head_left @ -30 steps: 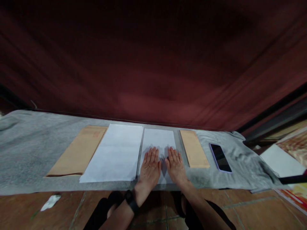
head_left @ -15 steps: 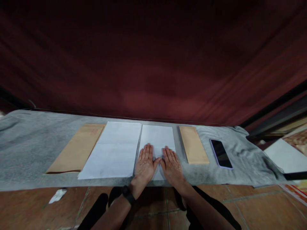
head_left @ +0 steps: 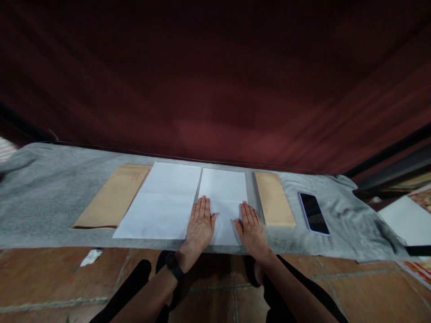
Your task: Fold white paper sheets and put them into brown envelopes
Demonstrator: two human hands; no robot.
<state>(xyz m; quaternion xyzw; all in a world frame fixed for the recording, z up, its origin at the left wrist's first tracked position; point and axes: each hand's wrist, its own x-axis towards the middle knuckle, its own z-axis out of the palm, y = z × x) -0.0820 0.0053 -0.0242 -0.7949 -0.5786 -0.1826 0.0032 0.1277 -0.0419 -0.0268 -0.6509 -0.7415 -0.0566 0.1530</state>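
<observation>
A narrow white sheet of paper (head_left: 222,186) with a crease across it lies in front of me. My left hand (head_left: 201,223) rests flat on its left edge, fingers stretched out and holding nothing. On the right edge my right hand (head_left: 251,228) lies flat too, palm down, thumb apart from the fingers. To the left is a wider stack of white paper (head_left: 160,202), its right edge close to my left hand. A stack of narrow brown envelopes (head_left: 275,199) sits just right of my right hand.
Larger brown envelopes (head_left: 112,197) lie at the left on the grey cloth (head_left: 43,193). A phone in a purple case (head_left: 314,214) lies at the right. Behind hangs a dark red curtain (head_left: 215,112). A scrap of white paper (head_left: 91,257) is on the tiled floor.
My hands have slid apart from the middle of the narrow sheet to its two side edges. The thumbs no longer meet. The view has shifted slightly.
</observation>
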